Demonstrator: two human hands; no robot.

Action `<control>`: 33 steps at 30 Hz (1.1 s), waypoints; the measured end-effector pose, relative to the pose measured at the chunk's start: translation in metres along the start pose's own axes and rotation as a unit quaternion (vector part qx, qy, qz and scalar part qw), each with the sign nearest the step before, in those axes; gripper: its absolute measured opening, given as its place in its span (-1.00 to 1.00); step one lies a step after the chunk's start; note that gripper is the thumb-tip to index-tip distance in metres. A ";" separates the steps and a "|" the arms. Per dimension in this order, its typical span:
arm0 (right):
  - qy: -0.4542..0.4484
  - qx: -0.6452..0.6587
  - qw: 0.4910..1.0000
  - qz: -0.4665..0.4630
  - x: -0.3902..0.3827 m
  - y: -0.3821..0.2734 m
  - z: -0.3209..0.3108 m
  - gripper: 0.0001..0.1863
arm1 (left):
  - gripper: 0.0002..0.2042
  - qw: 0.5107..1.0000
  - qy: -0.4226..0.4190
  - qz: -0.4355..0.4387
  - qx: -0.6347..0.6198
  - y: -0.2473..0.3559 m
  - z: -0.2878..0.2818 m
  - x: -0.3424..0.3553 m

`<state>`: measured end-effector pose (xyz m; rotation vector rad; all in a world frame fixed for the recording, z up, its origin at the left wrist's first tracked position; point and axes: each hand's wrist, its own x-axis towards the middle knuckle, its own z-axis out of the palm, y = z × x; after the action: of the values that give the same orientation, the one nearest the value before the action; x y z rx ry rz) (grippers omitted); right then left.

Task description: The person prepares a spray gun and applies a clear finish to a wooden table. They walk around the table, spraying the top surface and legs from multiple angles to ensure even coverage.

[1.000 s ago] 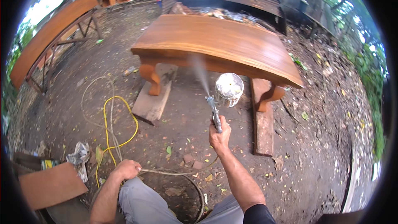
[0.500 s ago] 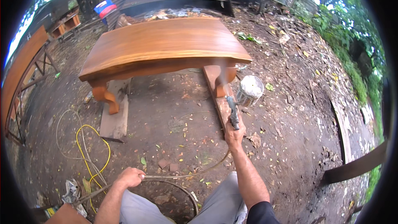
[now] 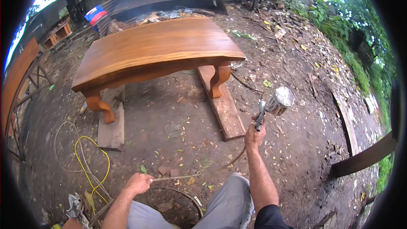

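Our right grip is clamped on the spray gun, its pale cup just ahead. Our left grip clasps the hose.

Dirt grnd: yel. line, lvs, planks under brn tbl.

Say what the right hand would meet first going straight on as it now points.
Beyond the spray gun the right hand holds, the way looks free over littered ground, the wooden table standing off to the left, though depth is hard to judge.
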<state>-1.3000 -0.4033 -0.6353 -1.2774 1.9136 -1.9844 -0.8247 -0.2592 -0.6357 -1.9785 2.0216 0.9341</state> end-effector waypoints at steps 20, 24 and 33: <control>-0.194 0.084 0.977 -0.022 -0.139 -0.065 0.141 -0.85 | -0.73 0.975 0.115 -0.166 -0.094 -0.120 0.006 -0.102; -0.250 0.113 0.961 -0.026 -0.182 -0.099 0.174 -0.85 | -0.73 0.953 0.123 -0.231 -0.154 -0.152 0.021 -0.130; -0.374 0.197 0.905 -0.044 -0.281 -0.158 0.241 -0.83 | -0.72 0.924 0.172 -0.289 -0.179 -0.201 0.054 -0.192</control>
<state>-0.8995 -0.3915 -0.6692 -1.6726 1.0500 -1.4587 -0.6301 -0.0542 -0.6416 -2.8810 1.2893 0.8970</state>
